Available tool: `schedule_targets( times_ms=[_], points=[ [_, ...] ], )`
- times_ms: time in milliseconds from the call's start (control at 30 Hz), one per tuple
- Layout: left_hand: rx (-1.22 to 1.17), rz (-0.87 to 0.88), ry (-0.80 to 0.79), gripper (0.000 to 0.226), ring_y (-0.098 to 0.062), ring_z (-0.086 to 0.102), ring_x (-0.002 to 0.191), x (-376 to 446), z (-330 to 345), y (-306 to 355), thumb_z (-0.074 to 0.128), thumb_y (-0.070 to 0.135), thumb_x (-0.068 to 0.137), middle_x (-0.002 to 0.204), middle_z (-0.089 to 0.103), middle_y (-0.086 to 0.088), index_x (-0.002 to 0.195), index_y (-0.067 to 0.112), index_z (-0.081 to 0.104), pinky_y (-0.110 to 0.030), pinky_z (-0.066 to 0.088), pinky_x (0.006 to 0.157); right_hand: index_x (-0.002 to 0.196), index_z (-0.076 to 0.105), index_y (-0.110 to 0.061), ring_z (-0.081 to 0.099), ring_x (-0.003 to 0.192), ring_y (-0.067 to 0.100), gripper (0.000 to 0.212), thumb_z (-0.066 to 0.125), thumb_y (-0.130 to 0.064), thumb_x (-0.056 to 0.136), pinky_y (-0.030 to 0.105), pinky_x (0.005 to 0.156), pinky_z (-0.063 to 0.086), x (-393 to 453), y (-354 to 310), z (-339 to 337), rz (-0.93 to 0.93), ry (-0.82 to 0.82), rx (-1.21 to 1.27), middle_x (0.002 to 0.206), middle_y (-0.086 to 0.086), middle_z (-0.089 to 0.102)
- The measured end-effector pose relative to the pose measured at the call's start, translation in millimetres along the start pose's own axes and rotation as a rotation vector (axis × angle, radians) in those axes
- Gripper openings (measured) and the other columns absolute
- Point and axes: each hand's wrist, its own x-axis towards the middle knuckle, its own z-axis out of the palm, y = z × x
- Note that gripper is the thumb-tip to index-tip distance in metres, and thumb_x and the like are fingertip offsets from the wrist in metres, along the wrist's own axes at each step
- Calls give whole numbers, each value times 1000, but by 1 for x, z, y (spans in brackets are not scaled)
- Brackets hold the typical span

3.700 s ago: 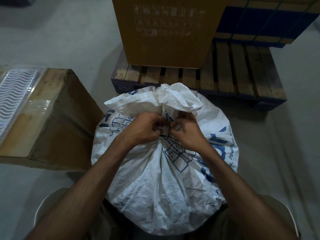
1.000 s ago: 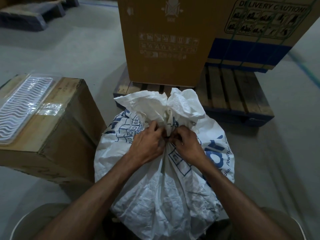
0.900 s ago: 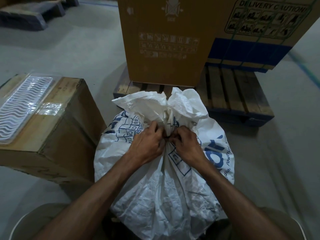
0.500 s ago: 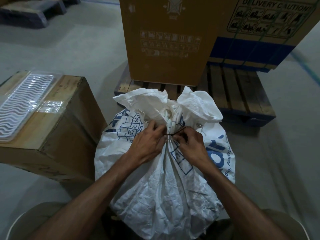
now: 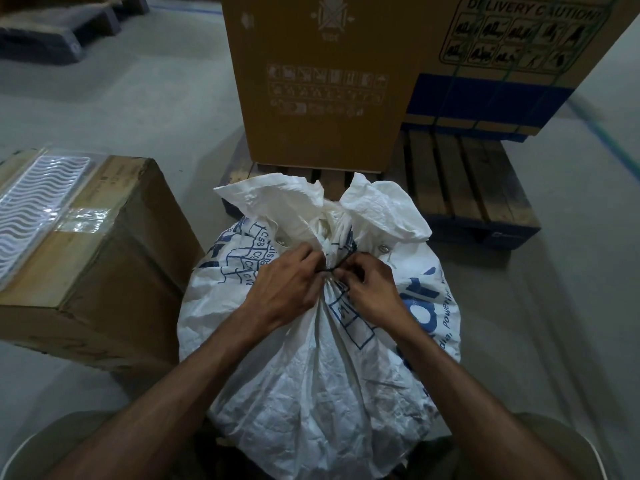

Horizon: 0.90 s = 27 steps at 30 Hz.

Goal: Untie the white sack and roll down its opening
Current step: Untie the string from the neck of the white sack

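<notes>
A person's two bare arms reach down to a full white sack (image 5: 322, 368) printed with blue lettering, which stands on the floor directly in front of them. A wooden pallet (image 5: 474, 188) loaded with tall cardboard cartons (image 5: 322, 81) sits just behind the sack; a brown box (image 5: 104, 258) sits to its left.

The sack's neck is gathered tight, and its loose top flares out white above the gather. A thin dark tie (image 5: 330, 270) crosses the neck. The left hand (image 5: 287, 289) and right hand (image 5: 370, 289) sit either side of the neck, fingertips pinched on the tie.

The knot appears not yet undone. Untying looks in progress; opening the mouth and rolling it down all remain.
</notes>
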Motion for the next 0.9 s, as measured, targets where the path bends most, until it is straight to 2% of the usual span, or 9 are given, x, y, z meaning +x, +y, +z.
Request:
schedule_targets(
  times_ms=[67, 167, 300, 433, 567, 667, 800, 900],
  points=[
    [1, -18, -32, 20, -11, 46, 73, 1, -2, 1, 47, 44, 101, 98, 48, 6, 101, 24, 51, -27, 37, 56, 94, 71, -17, 65, 87, 14, 9, 69, -27, 94, 26, 74, 48, 0, 3, 3, 21, -7, 9, 94, 0, 71],
    [-37, -54, -58, 18, -16, 50, 72, 1, -12, 2, 47, 40, 99, 97, 48, 4, 100, 22, 50, -33, 42, 59, 96, 69, -19, 64, 90, 14, 10, 66, -29, 96, 28, 78, 49, 2, 2, 5, 68, -5, 27, 96, 0, 70],
    [-107, -97, -76, 15, -18, 53, 75, -1, -17, -1, 49, 38, 99, 95, 49, 4, 96, 23, 50, -35, 47, 64, 93, 69, -18, 63, 79, 2, 8, 65, -24, 97, 24, 68, 42, 1, -2, 4, 125, 6, 91, 86, -7, 70],
    [-198, -169, -71, 11, -14, 52, 80, 2, -13, 0, 54, 36, 96, 94, 50, 10, 94, 25, 52, -34, 48, 68, 91, 69, -17, 63, 76, 3, 10, 66, -24, 97, 25, 63, 42, -1, -4, 6, 169, 27, 128, 83, -5, 70],
    [-15, -79, -9, 21, -11, 50, 84, 6, -12, 4, 54, 47, 94, 99, 50, 10, 99, 27, 56, -31, 47, 63, 93, 69, -17, 66, 78, 7, 8, 68, -25, 96, 23, 65, 44, 0, -4, 3, 142, 1, 144, 85, -4, 71],
    [18, -23, -9, 24, -10, 50, 88, 9, -8, 3, 53, 50, 96, 105, 50, 10, 102, 27, 58, -29, 46, 60, 93, 68, -20, 64, 78, 6, 8, 67, -28, 96, 24, 65, 44, -1, 0, 1, 132, -10, 132, 85, -6, 70],
    [-159, -106, -69, 17, -6, 52, 83, 17, -11, 3, 66, 44, 92, 97, 54, 15, 89, 29, 59, -27, 38, 65, 95, 69, -21, 65, 84, 8, 6, 65, -25, 97, 29, 75, 51, 0, 3, 1, 85, 2, 71, 90, -6, 71],
    [-355, -230, -96, 16, -6, 56, 82, 18, -19, -7, 73, 29, 87, 90, 58, 16, 79, 28, 59, -30, 49, 72, 99, 70, -15, 67, 85, 13, 10, 62, -21, 99, 33, 76, 54, 5, 8, -4, 118, 40, 65, 94, 0, 72]
  ],
)
